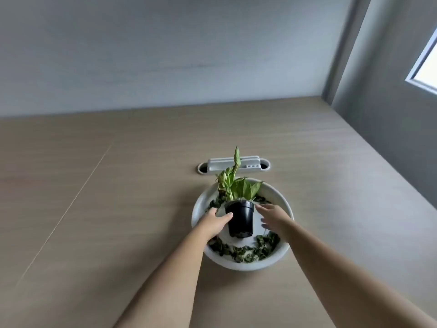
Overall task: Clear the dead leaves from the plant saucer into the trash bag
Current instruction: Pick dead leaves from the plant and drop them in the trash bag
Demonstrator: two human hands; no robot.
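Both bare forearms reach from the near edge toward the far middle, converging. The left hand (pixel 214 224) is spread, thumb pointing right and fingers curved, its grip not closed. The right hand (pixel 272 215) is flat and loose, fingers extended to the far left, thumb hanging below, with a gap between the two hands.
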